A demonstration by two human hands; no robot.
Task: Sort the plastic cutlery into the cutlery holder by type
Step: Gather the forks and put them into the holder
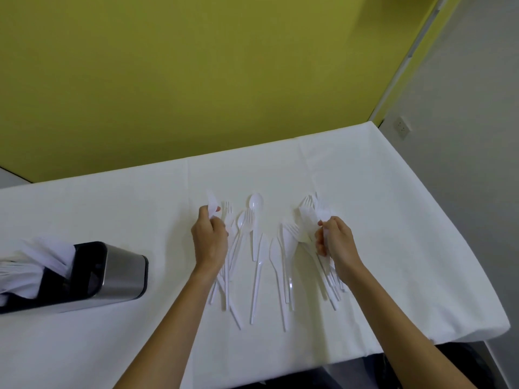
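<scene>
Nearest me, both forearms reach up over the white-covered worktop. My left hand is curled round a few white pieces, with a knife blade poking out above the fingers. My right hand grips a fanned bundle of forks, tines pointing away from me. Between the two hands the loose plastic cutlery lies spread on the cloth. There's a spoon at the far end, and knives and forks lie with handles toward me. Off to the left sits the steel cutlery holder, well apart from the spread, with white utensils sticking out of it.
</scene>
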